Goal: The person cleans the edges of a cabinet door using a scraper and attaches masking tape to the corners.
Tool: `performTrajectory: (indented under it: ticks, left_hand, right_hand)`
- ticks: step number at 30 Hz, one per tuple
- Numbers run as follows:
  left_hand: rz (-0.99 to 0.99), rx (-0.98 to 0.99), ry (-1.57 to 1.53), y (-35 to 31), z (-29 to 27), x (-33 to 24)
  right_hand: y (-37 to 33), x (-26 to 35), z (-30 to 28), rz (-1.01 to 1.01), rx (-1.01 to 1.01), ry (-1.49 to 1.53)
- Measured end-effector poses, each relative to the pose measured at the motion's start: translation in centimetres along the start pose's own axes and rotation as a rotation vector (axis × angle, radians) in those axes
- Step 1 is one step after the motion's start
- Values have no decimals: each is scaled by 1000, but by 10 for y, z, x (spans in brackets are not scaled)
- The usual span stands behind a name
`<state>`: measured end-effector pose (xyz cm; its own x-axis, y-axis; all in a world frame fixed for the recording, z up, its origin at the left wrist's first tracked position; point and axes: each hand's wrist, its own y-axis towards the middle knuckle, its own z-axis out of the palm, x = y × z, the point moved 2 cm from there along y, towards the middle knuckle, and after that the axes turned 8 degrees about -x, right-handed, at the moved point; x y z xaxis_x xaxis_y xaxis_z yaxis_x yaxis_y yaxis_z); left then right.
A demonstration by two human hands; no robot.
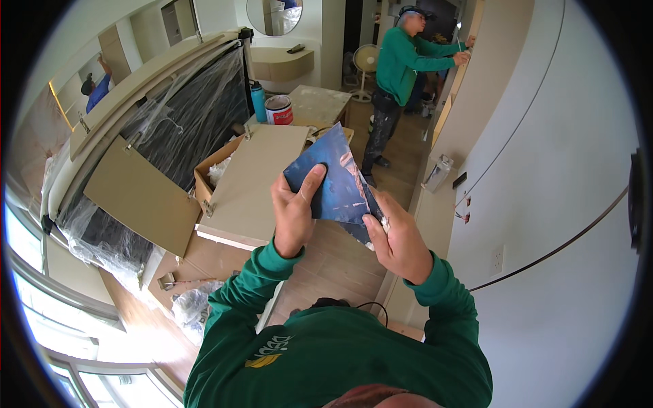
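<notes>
In front of my chest I hold up a thin, flat blue sheet [333,187] with pinkish, putty-like smears along its right side. My left hand [296,207] is closed on its left side, thumb lying across the face and fingers hidden behind. My right hand [398,238] pinches the lower right corner, thumb in front. A dark piece [358,232] with whitish residue shows just below the sheet, near my right fingers. Whether it is a separate thing or part of the sheet, I cannot tell.
Beige panels with hinges [262,180] lie to the left, beside a plastic-wrapped piece [183,109]. A paint can [279,110] and blue bottle [258,102] stand behind. Another person in green [401,61] works at the right wall. Plastic [190,306] lies on the floor.
</notes>
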<state>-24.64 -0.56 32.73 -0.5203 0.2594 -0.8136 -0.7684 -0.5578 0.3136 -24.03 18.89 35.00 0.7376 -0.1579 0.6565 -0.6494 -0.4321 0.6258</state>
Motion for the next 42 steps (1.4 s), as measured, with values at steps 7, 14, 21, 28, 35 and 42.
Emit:
performTrajectory:
  ticks: [7,14,21,28,35,42]
  left_hand:
    - [-16,66,137,1,-10,-12]
    - [-226,-175,-267,9,-22,15]
    - [-130,-166,-212,14,-25,17]
    - [-104,-151,-147,16,-21,6]
    - [-114,-55,-104,22,-18,1]
    - [-102,19,-47,32,-18,3]
  right_hand:
    - [-3,-33,-3,63,188,74]
    - [-5,-33,2,39,-272,298]
    - [-5,-23,9,-14,-120,258]
    - [-5,-16,7,52,58,155]
    - [-5,-18,1,9,111,72]
    - [0,-16,-5,-50,144,36]
